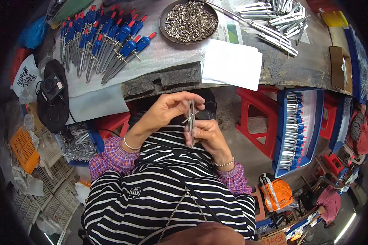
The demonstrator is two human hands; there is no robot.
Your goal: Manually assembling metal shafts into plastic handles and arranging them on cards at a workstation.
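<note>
A silver metal drawing compass [191, 116] stands almost upright between my hands, above my lap. My left hand [167, 109] pinches its upper part from the left side. Lower down, my right hand [208, 134] has its fingers closed around the legs. My fingers partly cover the compass. Beyond my left hand, a heap of compasses with blue holders and red tips [104, 38] lies on the table. A dark round bowl [162, 25] full of small metal pins or screws stands at the middle back. Loose silver compass parts [284, 24] are piled at the back right.
White paper sheets [232, 63] overhang the table edge near my hands. A dark worn block [163, 79] lies along that edge. On the right, a blue tray [319, 110] holds rows of compasses beside a red stool [255, 118]. A person in pink [329, 202] is farther right.
</note>
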